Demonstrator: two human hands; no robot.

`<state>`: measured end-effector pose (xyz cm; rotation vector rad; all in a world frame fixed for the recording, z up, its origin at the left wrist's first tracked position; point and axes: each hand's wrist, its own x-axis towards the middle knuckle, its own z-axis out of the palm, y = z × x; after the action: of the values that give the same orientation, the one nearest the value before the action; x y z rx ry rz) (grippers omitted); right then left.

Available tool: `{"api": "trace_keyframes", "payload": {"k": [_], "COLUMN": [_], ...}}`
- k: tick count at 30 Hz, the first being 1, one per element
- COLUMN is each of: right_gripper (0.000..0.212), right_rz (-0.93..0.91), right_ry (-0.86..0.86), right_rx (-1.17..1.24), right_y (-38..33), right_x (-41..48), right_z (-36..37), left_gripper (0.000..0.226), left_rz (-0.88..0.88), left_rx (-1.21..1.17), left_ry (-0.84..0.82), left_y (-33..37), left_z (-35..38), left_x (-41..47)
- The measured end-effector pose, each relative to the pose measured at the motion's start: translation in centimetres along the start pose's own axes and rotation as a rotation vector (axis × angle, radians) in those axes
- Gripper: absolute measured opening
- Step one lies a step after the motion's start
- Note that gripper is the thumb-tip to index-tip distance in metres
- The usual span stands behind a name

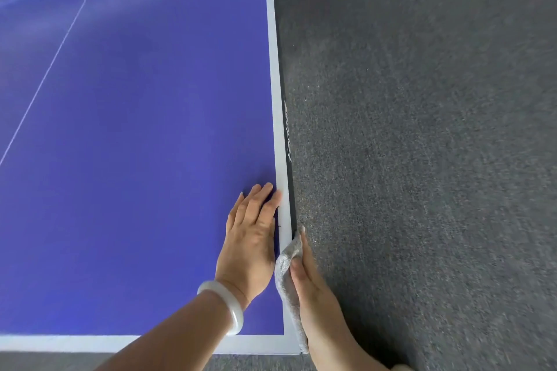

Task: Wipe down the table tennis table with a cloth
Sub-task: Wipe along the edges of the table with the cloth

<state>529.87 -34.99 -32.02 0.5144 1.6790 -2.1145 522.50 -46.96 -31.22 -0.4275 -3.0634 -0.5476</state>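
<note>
While pressed against table point(135, 129) edge, cloth point(288, 283) grey, crumpled

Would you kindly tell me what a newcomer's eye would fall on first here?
The large blue table tennis table with white edge lines fills the left. At its near right corner, the left hand, white bangle on the wrist, lies flat, while the right hand presses a grey cloth against the side edge.
</note>
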Motion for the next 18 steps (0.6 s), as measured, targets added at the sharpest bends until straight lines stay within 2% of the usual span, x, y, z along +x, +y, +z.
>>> {"api": "trace_keyframes", "payload": {"k": [4, 8, 11, 15, 18], "right_gripper": [0.044, 0.050, 0.049, 0.054, 0.050], "right_rz": [0.077, 0.094, -0.004, 0.022, 0.081], "right_ry": [0.022, 0.050, 0.035, -0.003, 0.006], "right_rx": [0.096, 0.145, 0.074, -0.010, 0.033], "right_y": [-2.8, -6.5, -5.9, -2.9, -3.2], "right_x": [5.2, 11.6, 9.6, 3.3, 4.0], "right_z": [0.5, 0.7, 0.7, 0.8, 1.0], "left_gripper": [0.052, 0.057, 0.058, 0.051, 0.048], "left_rz": [0.017, 0.014, 0.001, 0.027, 0.022], "left_rx": [-0.007, 0.009, 0.008, 0.020, 0.042], "left_ry": [0.010, 0.037, 0.030, -0.018, -0.023], "left_y": [-0.3, -0.5, -0.2, 0.0, 0.0], "left_z": [0.1, 0.7, 0.4, 0.1, 0.0], "left_x": [0.0, -0.1, -0.1, -0.1, -0.1]}}
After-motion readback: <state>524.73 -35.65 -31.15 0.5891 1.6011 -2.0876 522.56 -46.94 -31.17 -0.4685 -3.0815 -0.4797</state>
